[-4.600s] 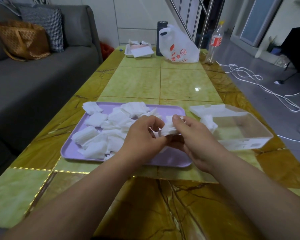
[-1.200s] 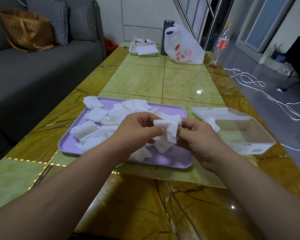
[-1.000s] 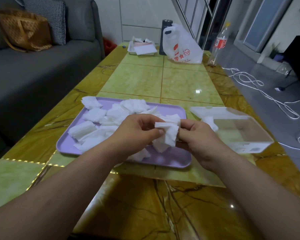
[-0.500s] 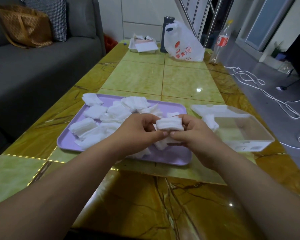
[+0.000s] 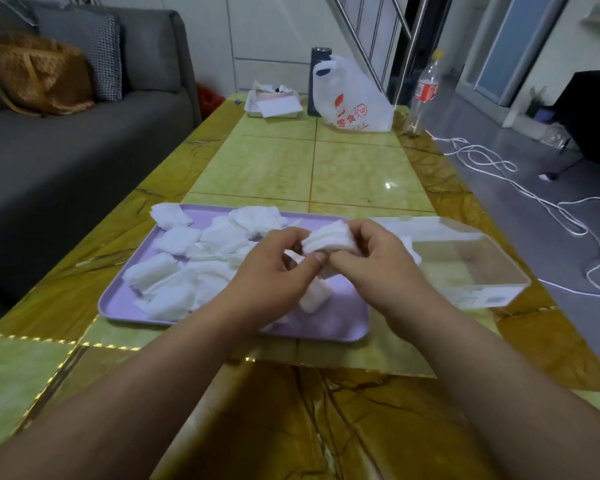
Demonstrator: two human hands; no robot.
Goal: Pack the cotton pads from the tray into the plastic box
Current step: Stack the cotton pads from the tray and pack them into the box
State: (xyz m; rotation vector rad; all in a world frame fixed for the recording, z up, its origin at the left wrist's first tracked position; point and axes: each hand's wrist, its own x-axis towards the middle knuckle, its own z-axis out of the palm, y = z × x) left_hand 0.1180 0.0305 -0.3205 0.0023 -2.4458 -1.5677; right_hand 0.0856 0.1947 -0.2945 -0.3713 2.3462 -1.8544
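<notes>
A lilac tray [image 5: 347, 329] lies on the table in front of me, with several loose white cotton pads [image 5: 174, 271] heaped over its left half. Both hands meet above the tray's right part. My left hand [image 5: 274, 268] and my right hand [image 5: 378, 261] pinch one small stack of cotton pads [image 5: 329, 239] between them, lying flat. A few more pads [image 5: 314, 296] lie on the tray just under my hands. The clear plastic box [image 5: 482, 268] stands open to the right of the tray, touching it, with some pads at its left end behind my right hand.
At the table's far end stand a white plastic bag [image 5: 354, 98], a dark flask [image 5: 317, 64], a small white tray with paper [image 5: 274, 103] and a bottle [image 5: 425, 95]. A grey sofa [image 5: 66, 150] runs along the left. White cables [image 5: 534, 199] lie on the floor to the right.
Over the last second my hands turned the stack from upright to lying flat and squared it up. The stack sits slightly higher and further right than before.
</notes>
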